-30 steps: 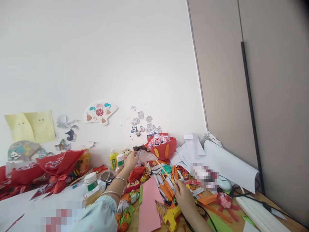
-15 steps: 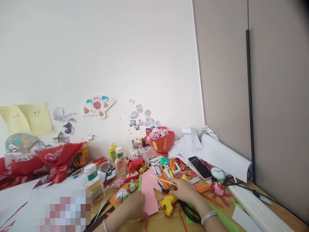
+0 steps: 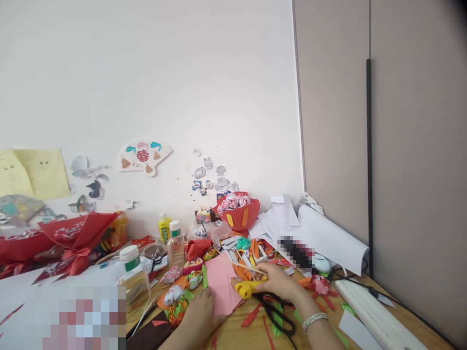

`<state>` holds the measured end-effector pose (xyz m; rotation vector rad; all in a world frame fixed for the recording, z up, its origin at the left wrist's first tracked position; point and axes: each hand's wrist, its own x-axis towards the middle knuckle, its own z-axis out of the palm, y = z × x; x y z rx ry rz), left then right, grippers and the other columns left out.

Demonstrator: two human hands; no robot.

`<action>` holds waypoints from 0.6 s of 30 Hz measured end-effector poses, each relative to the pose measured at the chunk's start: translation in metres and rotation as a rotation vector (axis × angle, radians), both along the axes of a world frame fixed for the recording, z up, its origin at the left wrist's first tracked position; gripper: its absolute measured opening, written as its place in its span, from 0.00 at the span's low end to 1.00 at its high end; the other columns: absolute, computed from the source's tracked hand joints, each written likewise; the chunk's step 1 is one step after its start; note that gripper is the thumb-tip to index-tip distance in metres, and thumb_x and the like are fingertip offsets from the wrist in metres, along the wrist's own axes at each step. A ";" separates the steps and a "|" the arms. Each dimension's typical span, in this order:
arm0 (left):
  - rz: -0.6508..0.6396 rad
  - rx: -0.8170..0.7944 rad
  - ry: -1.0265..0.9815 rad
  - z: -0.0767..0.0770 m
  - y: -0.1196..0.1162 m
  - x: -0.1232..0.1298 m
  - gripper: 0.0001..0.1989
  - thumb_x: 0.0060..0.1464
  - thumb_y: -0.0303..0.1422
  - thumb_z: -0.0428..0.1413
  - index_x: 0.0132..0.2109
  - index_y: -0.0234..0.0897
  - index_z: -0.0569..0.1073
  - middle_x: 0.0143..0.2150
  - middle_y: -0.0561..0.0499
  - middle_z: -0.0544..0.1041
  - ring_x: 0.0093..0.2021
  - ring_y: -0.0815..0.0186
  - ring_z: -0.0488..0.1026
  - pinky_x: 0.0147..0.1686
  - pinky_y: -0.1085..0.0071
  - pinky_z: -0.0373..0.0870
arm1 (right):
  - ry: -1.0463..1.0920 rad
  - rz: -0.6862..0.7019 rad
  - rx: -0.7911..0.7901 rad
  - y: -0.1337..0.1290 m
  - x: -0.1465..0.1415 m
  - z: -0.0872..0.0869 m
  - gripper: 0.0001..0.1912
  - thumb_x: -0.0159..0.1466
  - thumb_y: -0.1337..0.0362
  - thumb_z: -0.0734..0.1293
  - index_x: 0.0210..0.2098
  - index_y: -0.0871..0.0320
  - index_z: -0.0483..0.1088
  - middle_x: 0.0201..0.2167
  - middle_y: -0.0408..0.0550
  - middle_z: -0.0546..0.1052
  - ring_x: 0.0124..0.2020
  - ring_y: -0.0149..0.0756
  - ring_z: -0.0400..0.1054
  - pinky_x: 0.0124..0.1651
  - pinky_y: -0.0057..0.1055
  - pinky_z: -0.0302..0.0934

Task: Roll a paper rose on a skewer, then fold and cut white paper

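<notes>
My left hand (image 3: pixel 202 311) reaches forward from the bottom, low, fingers together and pointing ahead. My right hand (image 3: pixel 273 279) angles in from the right, fingers curled, with a silvery bracelet on its wrist.

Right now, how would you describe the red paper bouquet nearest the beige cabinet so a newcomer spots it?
Follow the white wall rightward to the beige cabinet. Just left of their join, at the back of the wooden table, stands the flared red paper bouquet with pink-white flowers. Unlike the red paper bouquets far left, its front shows one yellow and one orange strip.
</notes>
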<state>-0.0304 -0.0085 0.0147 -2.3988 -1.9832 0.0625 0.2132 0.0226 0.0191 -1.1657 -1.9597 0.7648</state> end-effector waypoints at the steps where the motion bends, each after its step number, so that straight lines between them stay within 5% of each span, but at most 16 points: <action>1: 0.001 0.014 0.002 -0.001 0.001 0.002 0.31 0.49 0.43 0.51 0.56 0.26 0.65 0.59 0.33 0.64 0.59 0.50 0.61 0.55 0.60 0.59 | 0.061 -0.011 0.001 0.001 0.002 0.002 0.10 0.49 0.62 0.69 0.31 0.58 0.70 0.30 0.40 0.73 0.32 0.33 0.66 0.32 0.23 0.55; 7: -0.065 0.073 0.100 0.005 0.003 0.016 0.18 0.55 0.29 0.46 0.51 0.28 0.68 0.51 0.32 0.71 0.50 0.52 0.70 0.45 0.60 0.68 | 0.194 -0.233 0.088 0.011 0.013 0.006 0.08 0.53 0.65 0.65 0.33 0.58 0.68 0.34 0.43 0.75 0.36 0.35 0.68 0.35 0.25 0.57; 11: -0.081 0.088 0.147 0.008 0.007 0.018 0.26 0.51 0.20 0.46 0.58 0.30 0.61 0.49 0.33 0.72 0.46 0.52 0.72 0.40 0.60 0.69 | -0.018 -0.463 0.174 0.014 0.012 0.002 0.04 0.56 0.65 0.64 0.32 0.57 0.69 0.34 0.44 0.76 0.36 0.37 0.69 0.35 0.26 0.56; 18: -0.042 0.142 0.125 0.001 0.015 0.023 0.23 0.55 0.40 0.49 0.54 0.29 0.65 0.43 0.34 0.74 0.42 0.51 0.74 0.37 0.62 0.70 | -0.368 -0.623 0.206 0.014 0.006 -0.012 0.05 0.57 0.67 0.66 0.35 0.57 0.69 0.36 0.47 0.76 0.39 0.38 0.69 0.35 0.26 0.54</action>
